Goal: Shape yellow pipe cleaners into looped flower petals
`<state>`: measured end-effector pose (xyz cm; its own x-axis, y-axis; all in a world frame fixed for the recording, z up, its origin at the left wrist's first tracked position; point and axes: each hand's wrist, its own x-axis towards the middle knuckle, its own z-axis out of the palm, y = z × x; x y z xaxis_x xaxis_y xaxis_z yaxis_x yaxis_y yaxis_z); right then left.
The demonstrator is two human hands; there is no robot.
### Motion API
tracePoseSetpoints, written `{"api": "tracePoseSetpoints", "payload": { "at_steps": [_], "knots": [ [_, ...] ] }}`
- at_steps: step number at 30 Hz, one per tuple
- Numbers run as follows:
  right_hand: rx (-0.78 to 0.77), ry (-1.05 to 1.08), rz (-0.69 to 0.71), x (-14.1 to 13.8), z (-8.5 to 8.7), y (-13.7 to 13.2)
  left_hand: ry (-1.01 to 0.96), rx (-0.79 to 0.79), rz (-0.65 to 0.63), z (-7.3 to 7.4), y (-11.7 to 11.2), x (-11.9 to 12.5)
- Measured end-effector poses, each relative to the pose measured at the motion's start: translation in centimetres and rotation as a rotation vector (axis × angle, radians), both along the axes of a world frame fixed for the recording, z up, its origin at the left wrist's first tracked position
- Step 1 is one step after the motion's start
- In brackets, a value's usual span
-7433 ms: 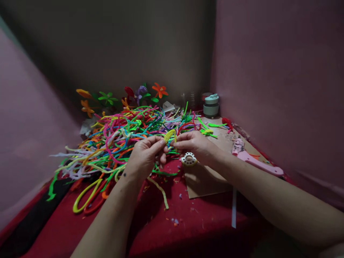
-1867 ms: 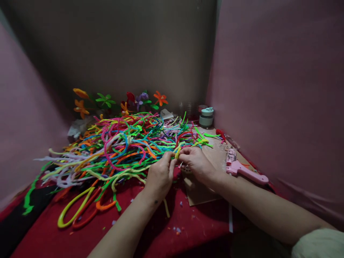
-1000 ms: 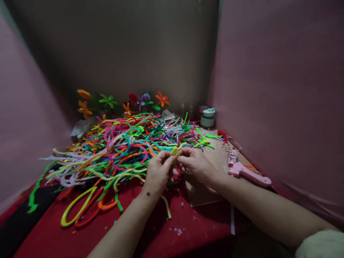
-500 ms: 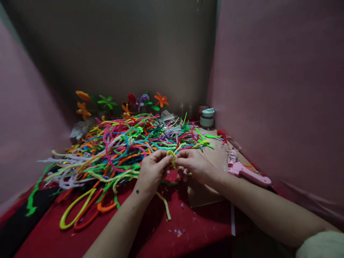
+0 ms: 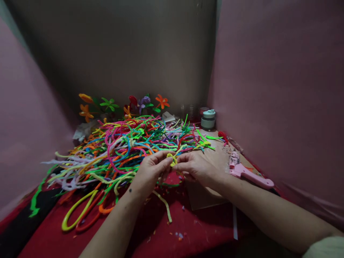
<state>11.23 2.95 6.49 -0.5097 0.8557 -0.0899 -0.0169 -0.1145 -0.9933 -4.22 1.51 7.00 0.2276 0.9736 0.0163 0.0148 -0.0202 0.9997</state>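
Between my two hands is a small yellow pipe cleaner (image 5: pixel 172 159), bent into a loop. My left hand (image 5: pixel 153 168) pinches its left side between thumb and fingers. From the right, my right hand (image 5: pixel 195 167) grips the other side with its fingertips; its lower fingers are curled and partly hidden. Just behind the hands spreads a big tangled heap of many-coloured pipe cleaners (image 5: pixel 118 143). A pale yellow pipe cleaner (image 5: pixel 165 206) lies on the red cloth below my left hand.
A pink glue gun (image 5: pixel 248 174) lies right of my right forearm, on a brown board (image 5: pixel 220 147). A lidded jar (image 5: pixel 208 120) stands at the back right. Fuzzy flowers (image 5: pixel 109 104) stand behind the heap. Yellow and red loops (image 5: pixel 71 215) lie at the front left of the red cloth (image 5: pixel 150 240).
The yellow loop now looks more open and rounder between my fingertips. Both hands have stayed close together, and the whole view has shifted slightly.
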Motion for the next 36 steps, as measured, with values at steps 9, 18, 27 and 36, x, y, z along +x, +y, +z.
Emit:
{"api": "tracePoseSetpoints", "payload": {
  "at_steps": [9, 18, 27, 36],
  "knots": [
    [-0.001, -0.028, 0.074, 0.4, -0.1, 0.1, -0.02, -0.024, -0.03, 0.0, 0.0, -0.2],
    [0.019, -0.011, 0.004, 0.6, 0.1, 0.2, 0.111, 0.184, 0.198, 0.1, -0.8, 1.2],
    [0.294, -0.251, -0.109, 0.4, -0.2, -0.1, 0.126, 0.056, 0.125, -0.1, -0.5, 0.5],
    [0.122, -0.241, -0.053, 0.3, 0.7, -0.2, 0.208, 0.056, 0.081, 0.1, -0.4, 0.2]
  ]
}}
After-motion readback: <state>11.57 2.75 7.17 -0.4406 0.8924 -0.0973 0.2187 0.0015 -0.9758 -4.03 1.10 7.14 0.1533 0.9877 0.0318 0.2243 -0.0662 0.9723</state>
